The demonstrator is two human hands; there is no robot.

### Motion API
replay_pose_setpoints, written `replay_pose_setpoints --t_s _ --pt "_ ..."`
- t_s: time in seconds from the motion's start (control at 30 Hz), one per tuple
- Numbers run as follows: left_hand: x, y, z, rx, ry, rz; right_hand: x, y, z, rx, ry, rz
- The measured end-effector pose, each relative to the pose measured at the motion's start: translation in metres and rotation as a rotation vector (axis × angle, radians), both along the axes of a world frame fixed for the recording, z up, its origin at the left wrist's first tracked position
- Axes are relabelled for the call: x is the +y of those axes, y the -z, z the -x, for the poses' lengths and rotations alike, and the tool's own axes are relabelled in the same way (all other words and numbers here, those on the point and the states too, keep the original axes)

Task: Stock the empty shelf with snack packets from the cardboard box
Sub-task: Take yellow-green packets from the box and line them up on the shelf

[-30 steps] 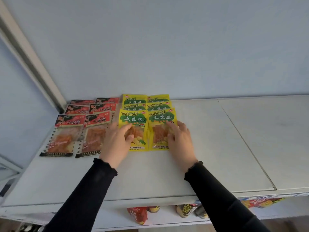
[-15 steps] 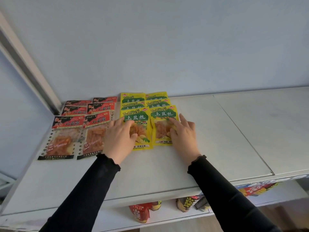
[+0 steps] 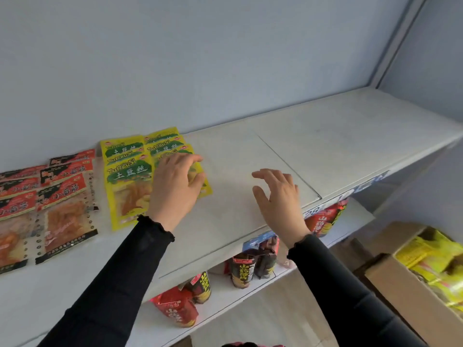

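Note:
Yellow snack packets (image 3: 127, 176) lie in two overlapping columns on the white shelf (image 3: 325, 136). Red and black snack packets (image 3: 65, 196) lie in rows to their left. My left hand (image 3: 175, 186) rests on the right column of yellow packets, fingers loosely bent over them. My right hand (image 3: 278, 196) hovers above the bare shelf board to the right, fingers spread and holding nothing. At the lower right stands the cardboard box (image 3: 400, 294), holding more yellow packets (image 3: 431, 261).
A lower shelf (image 3: 250, 296) under the top board carries upright red and dark snack bags (image 3: 175, 311). The wall rises right behind the packets. A seam (image 3: 288, 166) runs across the top board between my hands.
My right hand has lifted off the yellow packets and moved right over the bare board. My left hand shifted onto the right column. The view swung right, bringing the cardboard box into sight.

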State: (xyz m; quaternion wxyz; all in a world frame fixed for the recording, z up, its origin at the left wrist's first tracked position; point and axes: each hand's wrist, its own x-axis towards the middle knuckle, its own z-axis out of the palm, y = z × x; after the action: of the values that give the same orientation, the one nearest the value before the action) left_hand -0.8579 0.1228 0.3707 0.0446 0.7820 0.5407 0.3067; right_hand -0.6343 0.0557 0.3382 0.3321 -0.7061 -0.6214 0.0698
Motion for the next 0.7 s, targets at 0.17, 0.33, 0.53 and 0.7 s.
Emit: replay_pose_setpoints --t_s 0.17,0.33,0.53,0.7 --pt "-0.021 0.008 -0.097 0.013 0.226 0.022 -0.055 0.004 -0.081 0.004 0.163 -0.002" --pt "-0.063 0.02 -0.208 0.046 0.417 0.053 -0.127 0.016 -0.168 -0.015 0.32 0.054" --pt "-0.14 0.048 -0.36 0.099 0.586 0.125 -0.235 0.046 -0.293 -0.024 0.471 0.175" --pt "-0.199 0.079 -0.476 0.156 0.722 0.23 -0.308 0.074 -0.387 -0.026 0.531 0.29"
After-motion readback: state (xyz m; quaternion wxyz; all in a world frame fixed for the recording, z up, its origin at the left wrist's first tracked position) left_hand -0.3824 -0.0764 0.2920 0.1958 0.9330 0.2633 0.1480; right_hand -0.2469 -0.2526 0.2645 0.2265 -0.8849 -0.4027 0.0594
